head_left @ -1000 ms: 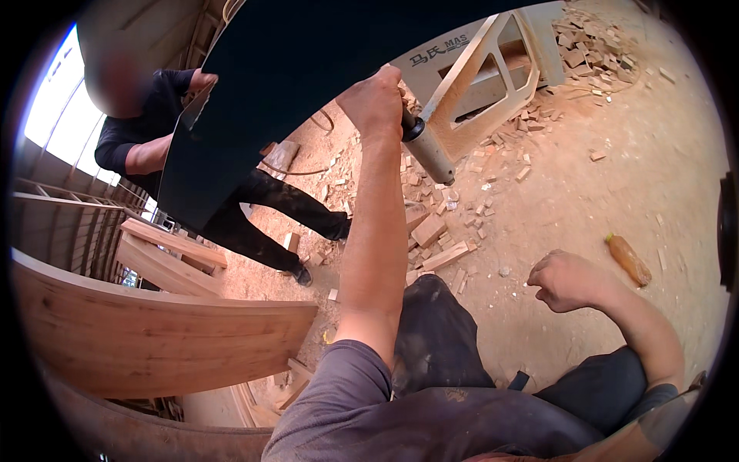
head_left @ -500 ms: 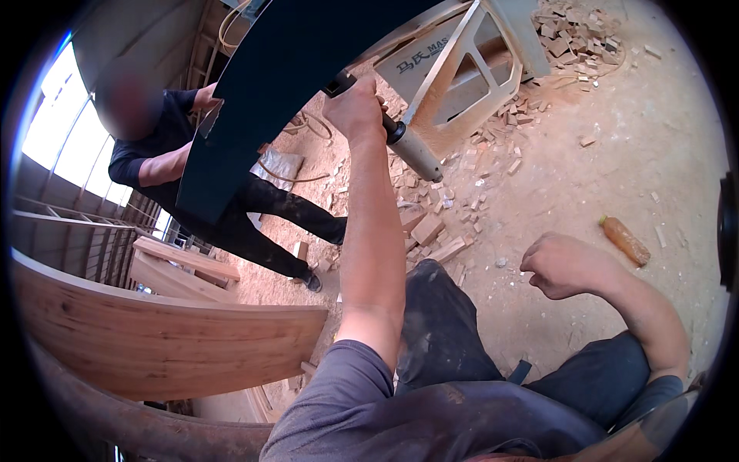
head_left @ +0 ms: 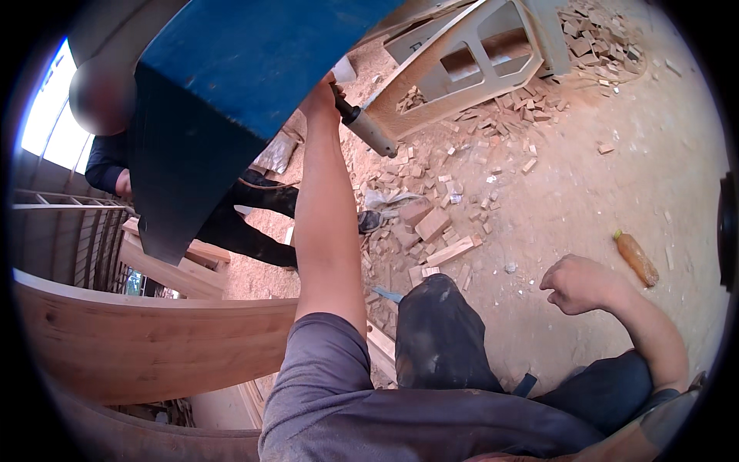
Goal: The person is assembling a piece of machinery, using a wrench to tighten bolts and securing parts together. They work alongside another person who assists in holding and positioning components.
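Note:
My left hand (head_left: 319, 98) reaches far forward, its fingers closed round the black grip of a tool with a grey cylindrical body (head_left: 376, 137). The exact kind of tool does not show. Right above that hand hangs the edge of a large flat panel (head_left: 269, 58), blue on top and dark toward its lower left; it hides part of my fingers. Low over the floor at the right, my right hand (head_left: 577, 285) is curled into a loose fist with nothing visible in it. A co-worker's hand (head_left: 123, 183) is beside the panel's left edge.
A pale machine frame (head_left: 431, 77) stands beyond the tool. Wood offcuts (head_left: 433, 223) litter the dusty floor, with a bigger heap (head_left: 593, 38) at the far right. A bottle of orange-brown liquid (head_left: 637, 260) lies near my right hand. A long wooden board (head_left: 154, 339) spans the left.
The panel has swung left and downward, and its top now shows blue. My left hand and the tool have shifted left. More of the co-worker is hidden behind the panel.

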Demonstrator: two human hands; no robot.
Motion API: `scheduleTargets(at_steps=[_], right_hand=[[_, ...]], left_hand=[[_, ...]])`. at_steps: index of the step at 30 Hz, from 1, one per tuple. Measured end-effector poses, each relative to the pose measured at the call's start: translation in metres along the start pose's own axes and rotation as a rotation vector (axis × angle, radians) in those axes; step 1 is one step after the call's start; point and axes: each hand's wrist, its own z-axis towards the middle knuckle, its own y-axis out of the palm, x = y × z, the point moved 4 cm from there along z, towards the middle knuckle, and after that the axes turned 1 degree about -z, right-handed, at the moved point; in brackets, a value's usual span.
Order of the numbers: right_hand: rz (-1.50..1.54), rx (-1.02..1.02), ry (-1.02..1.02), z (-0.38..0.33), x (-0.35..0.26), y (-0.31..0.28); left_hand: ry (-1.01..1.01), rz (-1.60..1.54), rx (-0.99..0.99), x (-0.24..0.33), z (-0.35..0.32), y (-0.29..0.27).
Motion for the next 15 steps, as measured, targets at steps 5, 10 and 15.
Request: scheduleTargets(at_steps=[5, 10, 15], right_hand=[[0.008, -0.07, 0.006, 0.033, 0.013, 0.014], [-0.033, -0.219, 0.084, 0.054, 0.017, 0.021], [-0.027, -0.19, 0.029, 0.05, 0.024, 0.042]], left_hand=[[-0.08, 0.017, 0.053, -0.033, 0.072, -0.021], [-0.115, 0.084, 0.058, -0.062, 0.123, -0.037], [-0.104, 0.047, 0.017, -0.073, 0.136, -0.033]])
